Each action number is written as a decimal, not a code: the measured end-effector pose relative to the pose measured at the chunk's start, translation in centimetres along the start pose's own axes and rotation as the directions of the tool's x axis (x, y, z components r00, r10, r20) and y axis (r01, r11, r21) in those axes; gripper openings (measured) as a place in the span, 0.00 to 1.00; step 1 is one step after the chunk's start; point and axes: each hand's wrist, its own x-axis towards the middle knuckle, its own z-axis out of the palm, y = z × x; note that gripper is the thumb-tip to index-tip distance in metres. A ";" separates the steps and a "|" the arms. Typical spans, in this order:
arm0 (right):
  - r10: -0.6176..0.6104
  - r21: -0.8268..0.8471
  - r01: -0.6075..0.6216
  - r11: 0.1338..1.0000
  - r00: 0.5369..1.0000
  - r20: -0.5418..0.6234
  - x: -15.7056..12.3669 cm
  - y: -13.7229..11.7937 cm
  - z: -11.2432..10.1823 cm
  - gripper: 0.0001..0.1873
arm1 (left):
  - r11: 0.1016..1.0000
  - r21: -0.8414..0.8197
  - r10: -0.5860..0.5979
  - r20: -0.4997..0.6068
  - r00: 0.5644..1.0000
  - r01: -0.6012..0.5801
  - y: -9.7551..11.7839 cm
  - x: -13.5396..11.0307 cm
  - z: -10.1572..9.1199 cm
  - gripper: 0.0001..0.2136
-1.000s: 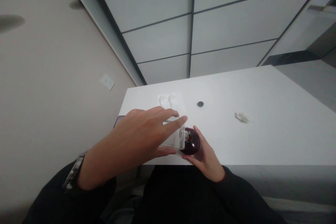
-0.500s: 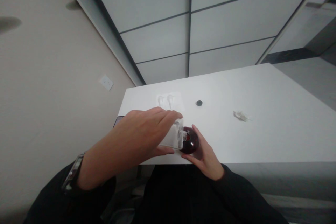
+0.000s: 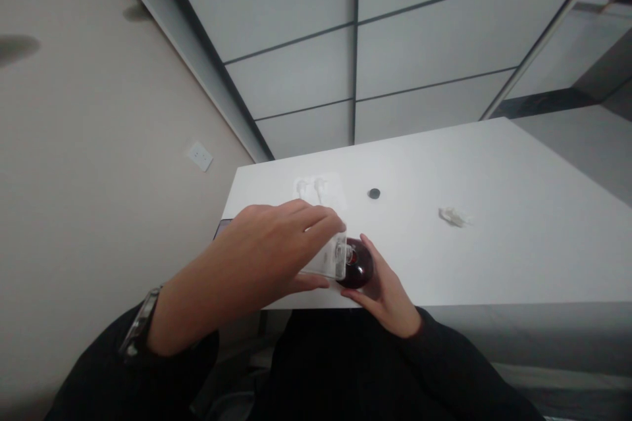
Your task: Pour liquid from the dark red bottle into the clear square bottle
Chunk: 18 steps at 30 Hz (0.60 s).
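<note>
Starting from the left, we see a white wall socket (image 3: 199,156) on a beige wall (image 3: 89,210), and a dark-banded wristwatch (image 3: 141,322) on our left wrist. Our left hand (image 3: 261,250) is closed around a clear rectangular glass bottle (image 3: 323,258), fingers over it and thumb beneath. Its long axis lies nearly level across the view, its small neck pointing right and touching a round dark-red glass bottle (image 3: 360,270). Our right hand (image 3: 388,293) cups that bottle, fingers and thumb curved around it. Both bottles are held over the near edge of a white table (image 3: 444,270). Farther off lie a translucent packet (image 3: 318,189), a small black disc (image 3: 374,193) and a crumpled white tissue (image 3: 451,216), with tabletop running well beyond them to the right.
</note>
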 end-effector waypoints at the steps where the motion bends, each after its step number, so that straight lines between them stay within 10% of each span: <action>1: 0.004 0.003 -0.004 1.000 1.000 -0.001 0.0 0.0 0.0 0.53 | 1.000 -0.001 0.009 -0.010 1.000 -0.009 0.0 0.0 0.0 0.26; 18: 0.004 0.038 -0.004 0.999 1.000 0.009 0.1 -0.1 0.0 0.52 | 0.999 -0.016 0.038 -0.020 0.999 -0.038 0.1 0.1 0.0 0.26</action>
